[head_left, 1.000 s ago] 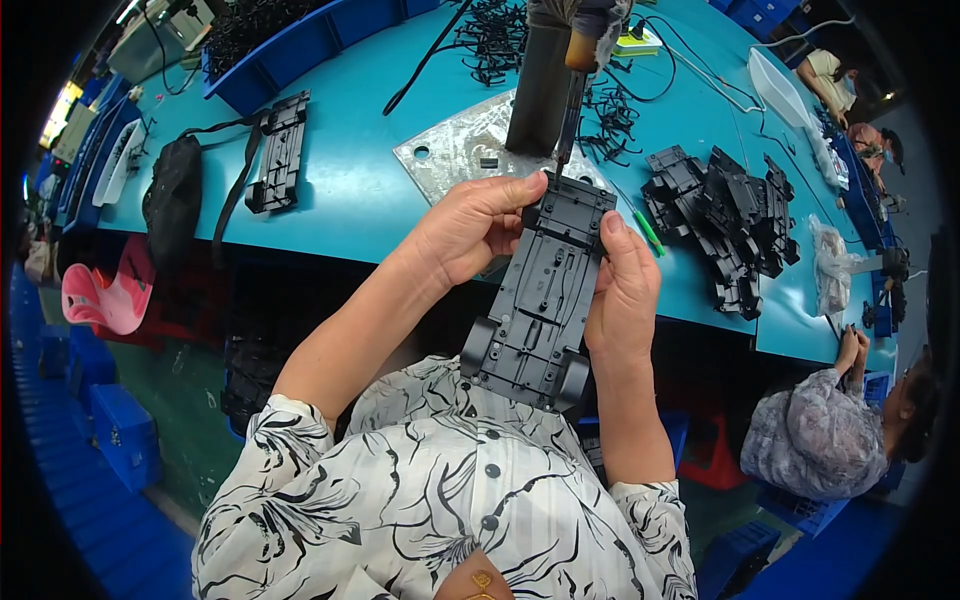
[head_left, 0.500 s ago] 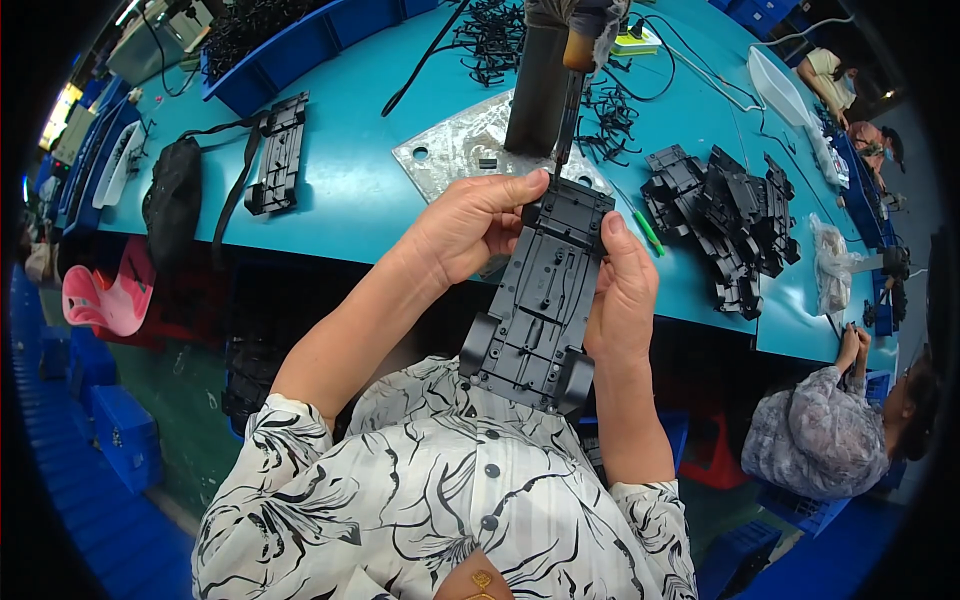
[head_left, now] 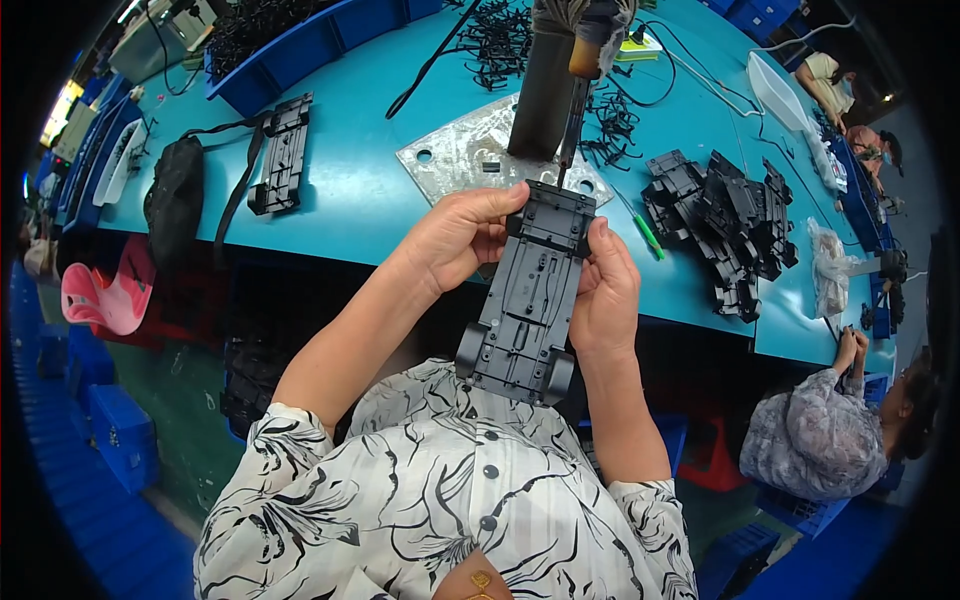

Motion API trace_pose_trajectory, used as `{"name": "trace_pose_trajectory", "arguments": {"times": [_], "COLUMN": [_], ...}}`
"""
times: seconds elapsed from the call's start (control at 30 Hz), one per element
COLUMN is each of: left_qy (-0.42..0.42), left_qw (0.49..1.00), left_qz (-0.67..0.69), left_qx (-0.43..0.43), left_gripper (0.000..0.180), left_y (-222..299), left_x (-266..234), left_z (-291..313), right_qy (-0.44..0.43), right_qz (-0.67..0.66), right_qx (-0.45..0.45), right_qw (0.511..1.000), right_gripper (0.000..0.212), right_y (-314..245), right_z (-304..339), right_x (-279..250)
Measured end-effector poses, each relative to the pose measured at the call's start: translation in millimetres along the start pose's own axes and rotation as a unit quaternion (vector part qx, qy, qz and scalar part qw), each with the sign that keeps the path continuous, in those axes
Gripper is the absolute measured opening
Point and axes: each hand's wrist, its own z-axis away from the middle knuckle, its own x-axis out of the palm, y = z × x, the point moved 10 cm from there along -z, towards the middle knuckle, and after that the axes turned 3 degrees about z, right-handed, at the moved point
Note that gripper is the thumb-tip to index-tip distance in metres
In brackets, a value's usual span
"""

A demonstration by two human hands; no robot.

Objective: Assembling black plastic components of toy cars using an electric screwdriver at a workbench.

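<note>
Centrally in the frame, the left hand [head_left: 455,240] and right hand [head_left: 603,295] clamp a dark plastic toy car chassis [head_left: 527,295] between them. Both hands are closed on it: the left thumb and fingers curl around its upper left edge, the right palm and fingers press along its right side. The chassis is held underside up and tilted toward the person, probably so its upper end meets the tip of the hanging screwdriver [head_left: 578,90] just above it. Two wheels show at its lower end, near the patterned shirt.

Beyond the hands, a metal plate [head_left: 455,160] lies on the teal surface [head_left: 370,200]. A pile of further dark chassis parts [head_left: 725,225] sits right of centre. A single chassis [head_left: 282,155] and a black bag [head_left: 175,195] lie at the upper left. Another person [head_left: 825,445] sits at the lower right.
</note>
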Motion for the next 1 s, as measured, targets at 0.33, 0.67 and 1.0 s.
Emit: {"name": "trace_pose_trajectory", "arguments": {"times": [0.33,0.67,1.0], "left_qy": [-0.003,0.002,-0.009], "left_qw": [1.000,1.000,1.000], "left_qz": [0.008,0.013,0.008], "left_qx": [0.024,0.021,0.024], "left_gripper": [0.022,0.022,0.023], "left_y": [13,20,25], "left_x": [-6,-3,1], "left_z": [13,15,15], "right_qy": [-0.055,-0.058,-0.023], "right_qz": [0.002,0.022,-0.007], "right_qx": [-0.013,-0.012,-0.002], "right_qw": [0.998,0.998,1.000], "right_gripper": [0.034,0.041,0.032], "right_y": [2,-6,-12], "right_z": [-1,4,6], "right_x": [24,40,41]}}
